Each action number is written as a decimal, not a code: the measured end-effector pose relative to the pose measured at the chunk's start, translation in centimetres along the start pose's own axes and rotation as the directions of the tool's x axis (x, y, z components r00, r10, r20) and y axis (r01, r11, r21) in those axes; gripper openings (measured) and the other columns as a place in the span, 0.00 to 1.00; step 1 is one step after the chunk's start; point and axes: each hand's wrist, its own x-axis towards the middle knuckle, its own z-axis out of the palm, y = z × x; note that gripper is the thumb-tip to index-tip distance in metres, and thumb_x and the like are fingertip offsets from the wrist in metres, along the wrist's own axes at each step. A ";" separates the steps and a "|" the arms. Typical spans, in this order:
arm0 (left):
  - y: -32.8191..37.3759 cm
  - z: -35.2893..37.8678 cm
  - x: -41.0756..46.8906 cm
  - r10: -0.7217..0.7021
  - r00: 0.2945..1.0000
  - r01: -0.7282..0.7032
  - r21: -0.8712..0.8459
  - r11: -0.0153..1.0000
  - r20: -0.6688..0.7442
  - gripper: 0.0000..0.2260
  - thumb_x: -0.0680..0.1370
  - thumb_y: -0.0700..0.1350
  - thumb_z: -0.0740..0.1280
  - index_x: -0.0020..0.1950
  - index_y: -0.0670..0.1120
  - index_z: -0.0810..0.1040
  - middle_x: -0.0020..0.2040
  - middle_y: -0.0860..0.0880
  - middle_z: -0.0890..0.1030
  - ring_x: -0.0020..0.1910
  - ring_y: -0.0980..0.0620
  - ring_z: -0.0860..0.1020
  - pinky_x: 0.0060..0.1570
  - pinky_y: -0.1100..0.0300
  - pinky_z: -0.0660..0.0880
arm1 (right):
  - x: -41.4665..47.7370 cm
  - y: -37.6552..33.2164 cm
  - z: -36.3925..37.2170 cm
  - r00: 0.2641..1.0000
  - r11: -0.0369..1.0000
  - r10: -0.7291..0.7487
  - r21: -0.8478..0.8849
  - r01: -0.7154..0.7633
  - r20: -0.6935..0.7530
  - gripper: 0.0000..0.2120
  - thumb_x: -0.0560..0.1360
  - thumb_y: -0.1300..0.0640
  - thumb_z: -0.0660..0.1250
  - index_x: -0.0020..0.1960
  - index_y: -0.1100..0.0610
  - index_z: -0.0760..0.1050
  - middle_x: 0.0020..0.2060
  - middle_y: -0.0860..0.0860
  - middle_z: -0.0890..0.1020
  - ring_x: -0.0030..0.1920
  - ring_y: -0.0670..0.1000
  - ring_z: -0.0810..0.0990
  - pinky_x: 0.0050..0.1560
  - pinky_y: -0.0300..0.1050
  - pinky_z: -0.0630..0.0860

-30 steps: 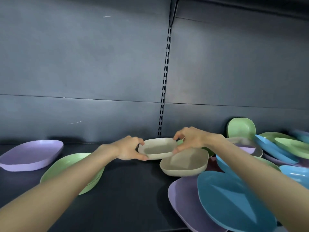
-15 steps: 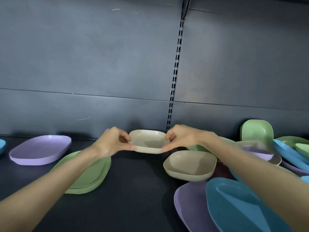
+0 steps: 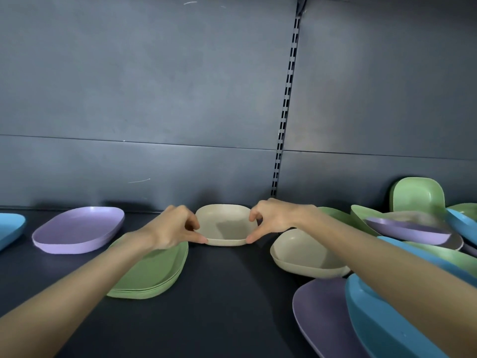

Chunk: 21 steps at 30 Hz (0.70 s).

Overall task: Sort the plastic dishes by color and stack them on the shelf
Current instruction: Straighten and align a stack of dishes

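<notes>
Both hands were on one beige bowl [image 3: 225, 226], mid-shelf, close to the back panel [image 3: 154, 99]. The left hand [image 3: 170, 228] pinched the bowl's left rim, thumb at the near edge and the other fingers [image 3: 187, 215] curled over the top. The right hand [image 3: 273, 218] mirrored that on the right rim, with its fingers [image 3: 254, 215] curled too. No spread fingers on either side. The bowl sat upright, open side up. Couldn't tell if it rested on the shelf [image 3: 219, 306] or sat just above it.

Layout, left to right:
- a blue dish [image 3: 10, 226], cut off by the frame edge
- a purple plate stack [image 3: 77, 229], flat
- a green plate stack [image 3: 154, 270], partly under the left forearm, just beside the held bowl
- a second beige bowl [image 3: 304, 254], right of the held one, apart from it and tilted

Far right was an unsorted pile. A green bowl [image 3: 418, 195] leaned on the back panel. A purple dish [image 3: 405, 231] lay on top of other pieces. A large blue plate [image 3: 387, 326] overlapped a large purple plate [image 3: 322, 311] at the front. The right forearm crossed over that pile.

A slotted upright [image 3: 286, 99] ran down the back panel, ending behind the right hand.
</notes>
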 end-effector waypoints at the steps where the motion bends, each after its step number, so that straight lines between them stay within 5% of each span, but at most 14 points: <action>1: 0.0 -0.2 0.0 0.010 1.000 -0.010 0.015 1.000 0.019 0.18 0.69 0.54 0.76 0.51 0.43 0.82 0.43 0.52 0.81 0.43 0.56 0.77 0.47 0.64 0.72 | -0.2 0.0 0.0 1.000 1.000 0.001 -0.001 -0.001 0.000 0.36 0.67 0.38 0.72 0.67 0.56 0.71 0.62 0.53 0.76 0.58 0.54 0.75 0.60 0.48 0.73; 6: 1.1 -0.4 -0.2 0.012 0.999 -0.017 0.129 0.991 0.043 0.23 0.70 0.59 0.72 0.61 0.50 0.77 0.54 0.52 0.78 0.51 0.53 0.72 0.50 0.62 0.67 | -2.1 0.6 -0.7 0.999 0.999 0.000 0.052 0.003 -0.050 0.28 0.70 0.44 0.73 0.65 0.57 0.73 0.61 0.51 0.78 0.60 0.53 0.76 0.62 0.48 0.72; 12: 5.0 0.9 -1.3 0.188 0.982 -0.188 -0.014 0.982 0.023 0.21 0.71 0.55 0.73 0.62 0.52 0.76 0.63 0.56 0.74 0.63 0.55 0.70 0.61 0.63 0.66 | -6.3 3.3 -1.7 0.990 0.995 0.076 0.067 -0.068 -0.117 0.27 0.72 0.47 0.71 0.67 0.58 0.72 0.63 0.53 0.77 0.62 0.52 0.75 0.62 0.43 0.71; 21: 10.2 4.6 -2.6 0.256 0.958 -0.219 -0.247 0.944 0.131 0.21 0.71 0.53 0.74 0.62 0.52 0.76 0.56 0.55 0.77 0.56 0.56 0.76 0.56 0.63 0.74 | -12.2 7.8 -1.2 0.962 0.977 0.205 0.093 -0.191 -0.178 0.26 0.72 0.43 0.70 0.65 0.54 0.74 0.60 0.50 0.78 0.62 0.52 0.74 0.64 0.44 0.69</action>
